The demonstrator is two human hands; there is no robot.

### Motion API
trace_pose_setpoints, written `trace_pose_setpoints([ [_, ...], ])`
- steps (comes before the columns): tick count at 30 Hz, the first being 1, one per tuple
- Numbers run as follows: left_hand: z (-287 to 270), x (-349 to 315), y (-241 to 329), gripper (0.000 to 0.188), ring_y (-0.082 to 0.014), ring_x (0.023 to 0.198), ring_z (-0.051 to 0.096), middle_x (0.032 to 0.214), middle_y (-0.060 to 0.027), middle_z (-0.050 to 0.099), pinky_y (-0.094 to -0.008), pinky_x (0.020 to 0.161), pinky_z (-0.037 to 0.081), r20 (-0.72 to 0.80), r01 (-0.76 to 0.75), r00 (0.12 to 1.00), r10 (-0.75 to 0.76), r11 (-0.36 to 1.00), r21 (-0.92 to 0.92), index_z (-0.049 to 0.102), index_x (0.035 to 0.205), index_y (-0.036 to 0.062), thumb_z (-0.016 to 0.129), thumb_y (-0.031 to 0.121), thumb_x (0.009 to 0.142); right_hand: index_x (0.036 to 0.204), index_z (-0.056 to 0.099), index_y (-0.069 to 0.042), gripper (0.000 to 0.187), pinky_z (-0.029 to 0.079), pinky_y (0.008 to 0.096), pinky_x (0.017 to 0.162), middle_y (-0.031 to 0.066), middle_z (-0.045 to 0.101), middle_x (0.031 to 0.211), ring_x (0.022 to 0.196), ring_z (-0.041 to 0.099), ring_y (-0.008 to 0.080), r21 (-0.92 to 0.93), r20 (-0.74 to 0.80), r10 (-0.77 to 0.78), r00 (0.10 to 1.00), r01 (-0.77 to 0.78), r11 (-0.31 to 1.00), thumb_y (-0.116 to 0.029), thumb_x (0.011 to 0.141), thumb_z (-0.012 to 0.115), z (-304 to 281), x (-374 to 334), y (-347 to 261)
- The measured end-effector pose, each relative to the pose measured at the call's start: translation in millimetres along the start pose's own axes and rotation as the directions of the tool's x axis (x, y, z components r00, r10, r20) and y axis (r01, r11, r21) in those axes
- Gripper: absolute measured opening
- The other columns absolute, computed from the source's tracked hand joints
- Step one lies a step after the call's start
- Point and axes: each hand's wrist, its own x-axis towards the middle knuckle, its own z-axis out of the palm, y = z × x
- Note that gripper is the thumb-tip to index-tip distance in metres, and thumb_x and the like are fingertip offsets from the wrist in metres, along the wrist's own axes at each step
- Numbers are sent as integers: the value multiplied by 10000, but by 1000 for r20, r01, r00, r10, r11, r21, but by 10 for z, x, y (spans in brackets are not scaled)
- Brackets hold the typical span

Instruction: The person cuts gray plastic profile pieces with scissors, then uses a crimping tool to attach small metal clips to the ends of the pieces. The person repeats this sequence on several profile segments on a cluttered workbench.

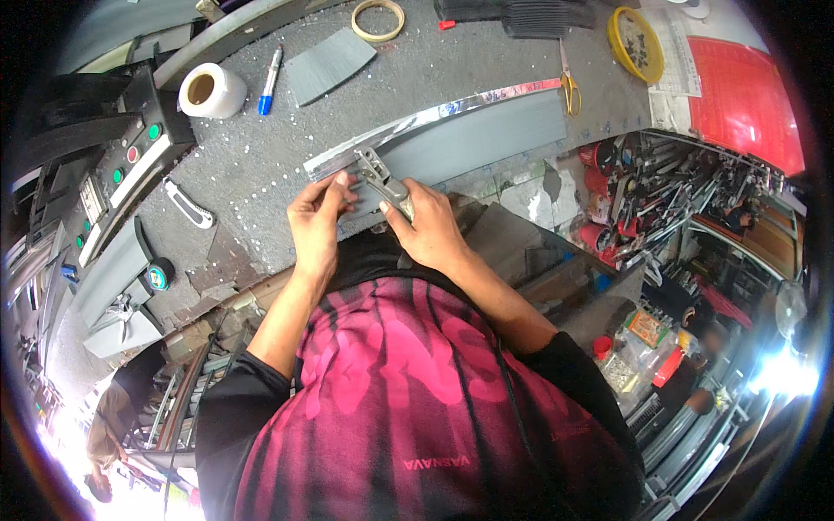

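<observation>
Right hand (430, 227) is clenched round a metal hand tool (380, 176), its head biting the shiny edge of the long grey strip (486, 135). Left hand (317, 217) pinches the strip's near end flat on the worktop (252, 165) to steady it. A utility knife (189, 205) and a tape roll (211, 90) lie apart to the left, within reach.

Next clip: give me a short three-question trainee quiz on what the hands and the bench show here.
1. True or false: the right hand holds a metal hand tool against the long grey strip.
2. What does the left hand touch? A) blue marker B) the grey strip's left end C) white roll
3. Fill in: the scissors near the strip's far end have ____ handles.

Key: 1 true; 2 B; 3 yellow.
</observation>
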Motion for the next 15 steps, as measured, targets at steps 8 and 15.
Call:
trace_pose_setpoints([
  [8,328,-52,21,148,-129,941,767,1091,-30,836,-344,865,594,-139,61,984,-115,935,-349,825,1130,108,862,223,1044,1217,608,46,336,543,621,892,327,704,1078,1042,674,582,50,43,0,999,-2,999,-213,1053,745,16,-21,58],
  [15,351,21,-73,120,-134,978,767,1093,-21,825,-334,874,630,-149,-102,987,54,937,-335,818,1144,107,857,145,1037,1192,630,22,328,549,547,893,284,685,1091,1035,686,533,103,-18,-39,999,41,994,-275,1092,730,43,-12,106],
])
